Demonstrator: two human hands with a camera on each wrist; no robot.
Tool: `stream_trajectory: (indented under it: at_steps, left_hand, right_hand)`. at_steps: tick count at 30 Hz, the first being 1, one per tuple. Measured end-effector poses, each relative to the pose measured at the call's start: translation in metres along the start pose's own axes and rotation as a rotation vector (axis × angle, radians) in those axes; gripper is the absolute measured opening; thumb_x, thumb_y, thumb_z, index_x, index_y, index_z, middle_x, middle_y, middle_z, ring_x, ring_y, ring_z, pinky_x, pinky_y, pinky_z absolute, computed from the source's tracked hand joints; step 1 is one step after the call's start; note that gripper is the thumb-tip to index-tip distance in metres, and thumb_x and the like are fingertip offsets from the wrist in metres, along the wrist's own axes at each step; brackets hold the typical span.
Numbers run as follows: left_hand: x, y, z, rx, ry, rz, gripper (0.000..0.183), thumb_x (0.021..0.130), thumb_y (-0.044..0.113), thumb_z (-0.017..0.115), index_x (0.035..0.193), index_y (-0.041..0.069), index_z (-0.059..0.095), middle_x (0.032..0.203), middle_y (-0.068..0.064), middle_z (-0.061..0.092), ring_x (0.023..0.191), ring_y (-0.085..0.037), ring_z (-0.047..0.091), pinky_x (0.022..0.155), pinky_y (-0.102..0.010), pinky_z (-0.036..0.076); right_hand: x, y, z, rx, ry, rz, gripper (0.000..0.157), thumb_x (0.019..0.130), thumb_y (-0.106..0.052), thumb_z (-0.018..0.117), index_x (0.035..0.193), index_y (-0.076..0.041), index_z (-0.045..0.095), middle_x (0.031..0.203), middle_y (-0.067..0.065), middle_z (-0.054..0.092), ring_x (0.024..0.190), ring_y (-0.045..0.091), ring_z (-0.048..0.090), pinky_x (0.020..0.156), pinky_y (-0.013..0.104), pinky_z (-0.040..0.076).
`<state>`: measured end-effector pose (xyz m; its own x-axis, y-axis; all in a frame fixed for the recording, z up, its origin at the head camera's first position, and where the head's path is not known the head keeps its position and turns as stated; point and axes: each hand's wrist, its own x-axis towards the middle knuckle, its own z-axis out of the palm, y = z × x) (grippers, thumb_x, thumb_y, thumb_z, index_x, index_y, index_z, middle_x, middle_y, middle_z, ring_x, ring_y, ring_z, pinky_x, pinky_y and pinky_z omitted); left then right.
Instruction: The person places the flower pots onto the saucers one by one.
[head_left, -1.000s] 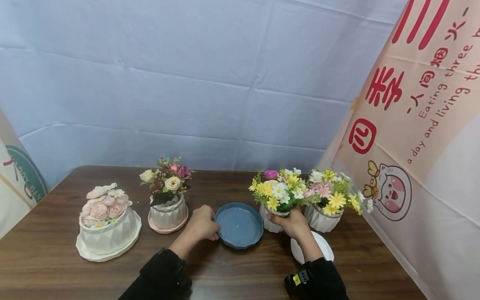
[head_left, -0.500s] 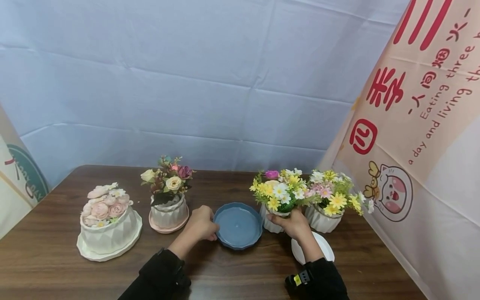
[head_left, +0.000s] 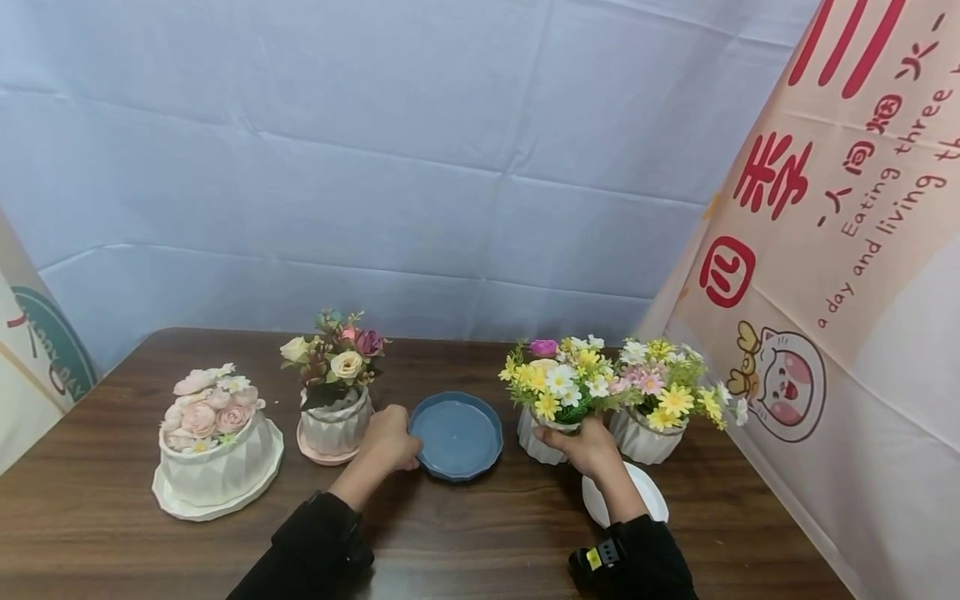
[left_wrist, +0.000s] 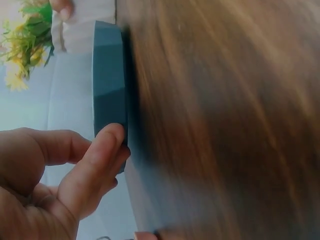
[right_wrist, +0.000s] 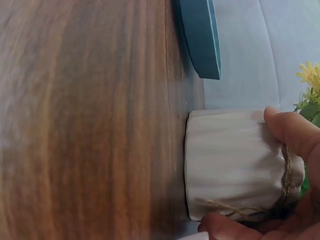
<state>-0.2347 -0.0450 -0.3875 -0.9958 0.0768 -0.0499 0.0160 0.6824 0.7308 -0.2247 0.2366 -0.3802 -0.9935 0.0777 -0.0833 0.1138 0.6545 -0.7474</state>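
Note:
A round blue saucer point(head_left: 457, 437) with a faceted rim lies in the middle of the head view. My left hand point(head_left: 390, 439) pinches its left edge between thumb and fingers; the left wrist view shows the thumb on the saucer's side wall point(left_wrist: 108, 75). To the saucer's right stands a white ribbed flowerpot point(right_wrist: 230, 155), tied with twine near the top and filled with yellow and white flowers point(head_left: 562, 379). My right hand point(head_left: 588, 446) grips this pot near its rim, the thumb on one side and fingers on the other. The pot stands upright on the table.
A second white pot point(head_left: 648, 440) with yellow and pink flowers stands right beside the held one. A white saucer point(head_left: 641, 492) lies partly under my right forearm. At left, a rose pot point(head_left: 337, 425) sits on a pink saucer point(head_left: 330, 460), and a wide peony pot point(head_left: 217, 471) on a white plate point(head_left: 168, 504).
My left hand has moved the blue saucer to the left and slightly away from me, widening the gap to the held pot. My right hand and the flowerpot have stayed in place.

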Motion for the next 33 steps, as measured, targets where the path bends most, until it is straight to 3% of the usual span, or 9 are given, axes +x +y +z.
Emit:
stream_trajectory:
  at_steps: [11, 18, 25, 33]
  left_hand:
    - [0.01, -0.004, -0.006, 0.116, 0.031, -0.029, 0.001, 0.072, -0.004, 0.059, 0.073, -0.004, 0.058, 0.05, -0.003, 0.056, 0.042, -0.013, 0.056, 0.047, -0.025, 0.047]
    - [0.014, -0.005, -0.006, 0.112, 0.04, -0.067, 0.016, 0.071, -0.006, 0.06, 0.086, -0.01, 0.061, 0.061, -0.008, 0.056, 0.047, -0.016, 0.056, 0.046, -0.026, 0.047]
    - [0.016, -0.011, -0.003, 0.134, 0.057, -0.054, 0.004, 0.072, -0.005, 0.057, 0.071, -0.003, 0.06, 0.052, -0.005, 0.056, 0.045, -0.016, 0.056, 0.046, -0.027, 0.046]
    - [0.015, -0.011, -0.002, 0.149, 0.058, -0.048, 0.004, 0.074, -0.004, 0.057, 0.072, -0.003, 0.06, 0.052, -0.004, 0.056, 0.044, -0.015, 0.056, 0.046, -0.027, 0.046]
  right_hand:
    - [0.001, -0.001, -0.002, -0.03, -0.006, 0.022, 0.09, 0.08, -0.046, 0.069, 0.135, 0.014, 0.03, 0.132, 0.038, 0.035, 0.109, 0.042, 0.048, 0.075, 0.044, 0.046]
    - [0.0, -0.001, -0.001, -0.021, -0.023, 0.038, 0.096, 0.08, -0.048, 0.068, 0.137, 0.016, 0.023, 0.135, 0.039, 0.028, 0.114, 0.047, 0.043, 0.079, 0.046, 0.045]
    - [0.001, 0.0, -0.001, -0.035, -0.022, 0.038, 0.099, 0.079, -0.049, 0.068, 0.136, 0.017, 0.022, 0.135, 0.04, 0.028, 0.113, 0.046, 0.044, 0.077, 0.045, 0.045]
    - [0.002, -0.003, -0.002, -0.065, -0.004, 0.019, 0.093, 0.079, -0.044, 0.07, 0.136, 0.016, 0.027, 0.134, 0.04, 0.029, 0.111, 0.048, 0.045, 0.08, 0.05, 0.045]
